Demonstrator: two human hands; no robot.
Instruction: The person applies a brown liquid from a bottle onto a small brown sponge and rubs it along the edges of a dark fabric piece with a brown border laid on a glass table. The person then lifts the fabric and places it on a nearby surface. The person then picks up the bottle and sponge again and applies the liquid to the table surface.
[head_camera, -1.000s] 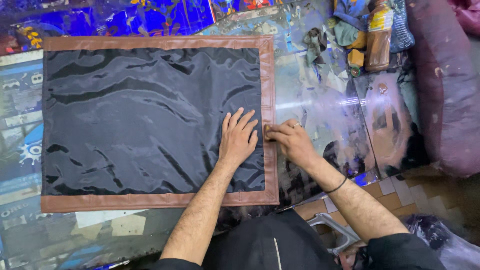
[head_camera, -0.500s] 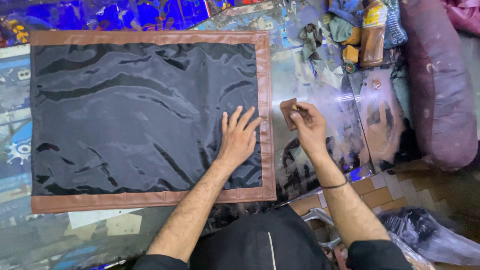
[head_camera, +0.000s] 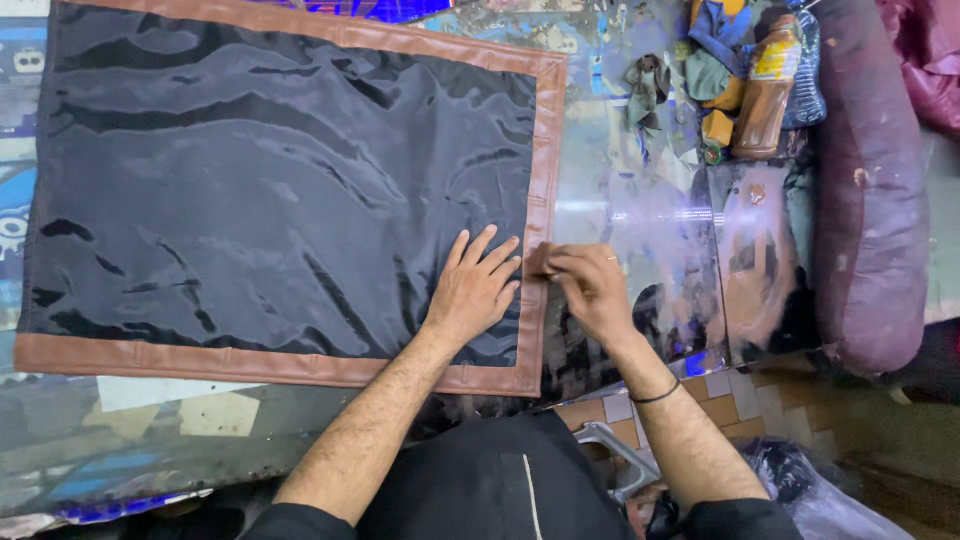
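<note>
Black glossy fabric panel with a brown leather border lies flat on the tabletop. The left hand is open, fingers spread, palm pressed on the fabric near the right border, apparently to keep the sheet from shifting. The right hand has its fingers pinched together at the border's outer edge; whether it grips a small tool or only the leather cannot be told. A brown bottle and rag scraps sit well apart, beside a maroon cushion.
</note>
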